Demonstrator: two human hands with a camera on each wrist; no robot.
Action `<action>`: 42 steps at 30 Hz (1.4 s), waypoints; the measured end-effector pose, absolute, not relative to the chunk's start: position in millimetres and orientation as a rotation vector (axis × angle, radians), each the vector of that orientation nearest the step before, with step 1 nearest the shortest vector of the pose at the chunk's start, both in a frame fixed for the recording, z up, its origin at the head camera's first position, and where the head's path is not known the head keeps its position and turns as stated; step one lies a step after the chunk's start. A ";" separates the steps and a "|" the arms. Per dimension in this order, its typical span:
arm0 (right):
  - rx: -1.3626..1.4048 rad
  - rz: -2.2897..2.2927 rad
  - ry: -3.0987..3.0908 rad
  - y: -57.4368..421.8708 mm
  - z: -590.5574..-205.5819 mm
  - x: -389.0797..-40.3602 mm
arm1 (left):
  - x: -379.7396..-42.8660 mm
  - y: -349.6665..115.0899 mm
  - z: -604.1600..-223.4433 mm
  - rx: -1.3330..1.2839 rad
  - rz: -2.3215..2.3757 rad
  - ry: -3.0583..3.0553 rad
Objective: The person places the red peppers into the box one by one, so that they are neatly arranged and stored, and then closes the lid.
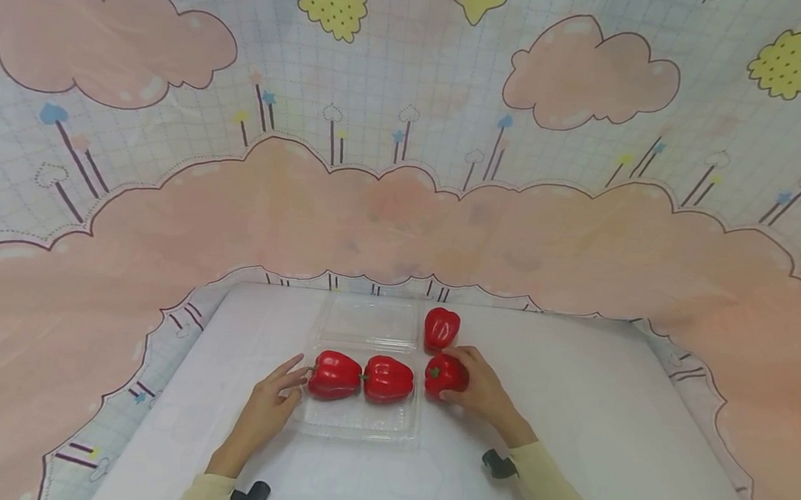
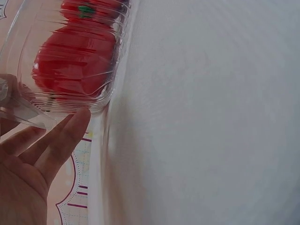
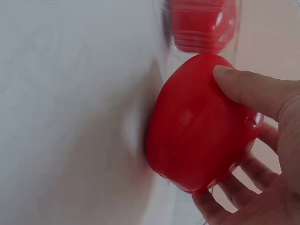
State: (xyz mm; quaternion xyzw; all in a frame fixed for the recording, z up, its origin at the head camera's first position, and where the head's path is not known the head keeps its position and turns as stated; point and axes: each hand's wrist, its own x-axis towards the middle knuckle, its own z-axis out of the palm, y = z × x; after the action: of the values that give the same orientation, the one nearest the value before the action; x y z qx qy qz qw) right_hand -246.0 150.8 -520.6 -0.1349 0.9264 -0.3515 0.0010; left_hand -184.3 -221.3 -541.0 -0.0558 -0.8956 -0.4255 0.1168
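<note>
Two red bell peppers, a left one [image 1: 335, 376] and a right one [image 1: 388, 379], lie side by side in the near half of an open clear plastic box [image 1: 359, 422]. My left hand [image 1: 271, 405] touches the box's left edge with fairly straight fingers. In the left wrist view, its fingertips meet the ribbed plastic wall below the rim. Just right of the box, my right hand [image 1: 484, 390] grips another red bell pepper [image 3: 201, 124], thumb on one side and fingers round the other. Its green stem faces left in the head view.
Behind the gripped pepper another red bell pepper [image 1: 441, 328] stands near the table's back. The box's clear lid [image 1: 370, 320] lies folded back, flat on the white table [image 1: 571, 420]. A cloud-patterned cloth [image 1: 402, 227] hangs beyond the table's far edge.
</note>
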 end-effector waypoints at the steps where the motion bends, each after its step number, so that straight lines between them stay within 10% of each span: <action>1: -0.413 -1.101 2.909 152.2 -520.1 -245.6 | -184.4 -221.2 -540.9 -0.167 -1.241 -2.622; 42: -0.304 -1.386 2.819 164.1 -487.7 -228.3 | -188.6 -220.0 -539.4 -0.143 -1.268 -2.660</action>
State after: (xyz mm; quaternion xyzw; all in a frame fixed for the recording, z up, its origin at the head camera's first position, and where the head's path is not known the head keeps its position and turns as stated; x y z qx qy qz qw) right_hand -228.3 164.1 -487.7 -0.0963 0.8932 -0.4391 -0.0070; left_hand -188.6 -220.0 -539.4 -0.0482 -0.8974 -0.4280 0.0956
